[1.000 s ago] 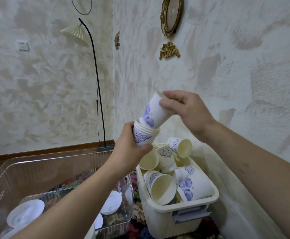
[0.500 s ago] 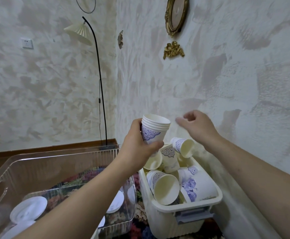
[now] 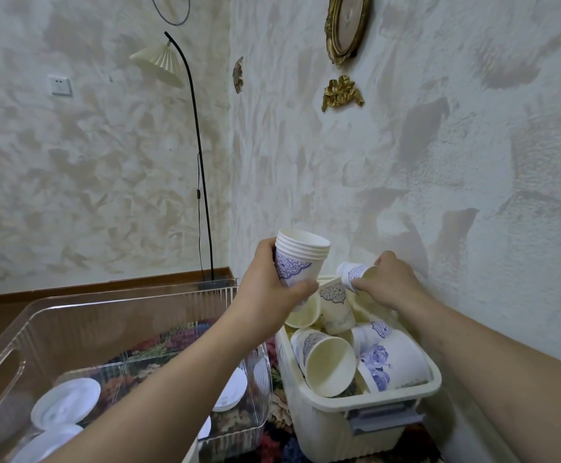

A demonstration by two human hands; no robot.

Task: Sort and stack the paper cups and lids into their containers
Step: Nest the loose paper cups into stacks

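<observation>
The left hand (image 3: 269, 289) grasps a nested stack of white paper cups with blue ornament (image 3: 299, 262), held upright above the cream plastic bin (image 3: 372, 416). The right hand (image 3: 389, 285) pinches another small patterned paper cup (image 3: 356, 274) at the pile's top. Several loose cups lie jumbled in the bin, unstacked. White round plastic lids (image 3: 65, 404) lie scattered in the clear plastic container (image 3: 12, 335), not stacked. No writing is legible.

We have a single wide-angle view from a head-worn camera. We look forward and slightly down into a room corner, with both forearms reaching away from us and the cream bin (image 3: 366, 426) and clear bin (image 3: 112, 315) close below.
</observation>
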